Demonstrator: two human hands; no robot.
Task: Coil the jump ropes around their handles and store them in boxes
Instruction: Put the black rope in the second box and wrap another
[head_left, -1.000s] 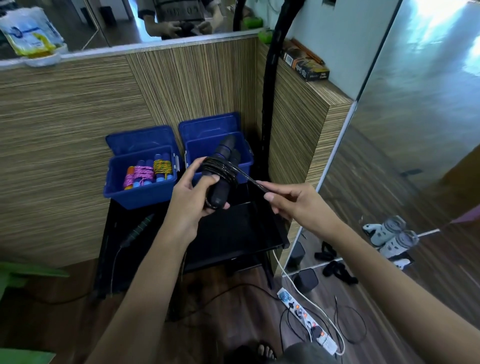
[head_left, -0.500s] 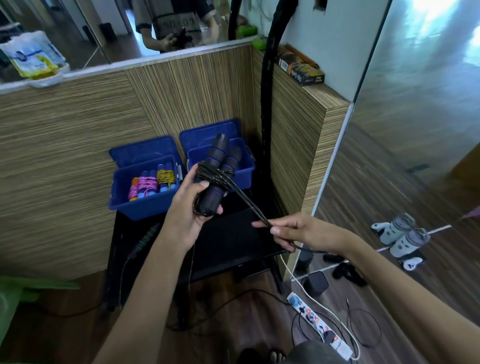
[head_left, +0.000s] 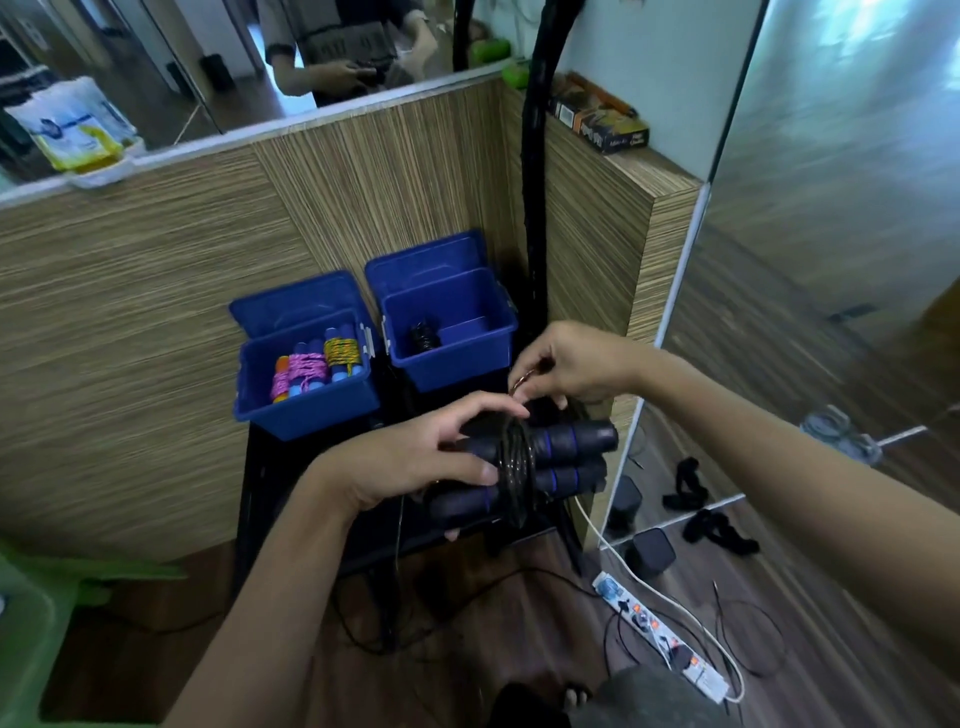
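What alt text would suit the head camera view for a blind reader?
A left hand grips black jump rope handles wound with cord while the right hand pinches the cord's end above them. Behind stand two blue boxes, the left one holding coiled colourful ropes.

Black handles (head_left: 561, 457), blue bands; blue boxes (head_left: 311, 410); pink rope (head_left: 304, 370); yellow rope (head_left: 342, 351).

Black table (head_left: 270, 467): two open blue boxes were carried at its 12 o'clock edge, left box (head_left: 306, 410) beside right box (head_left: 452, 364).
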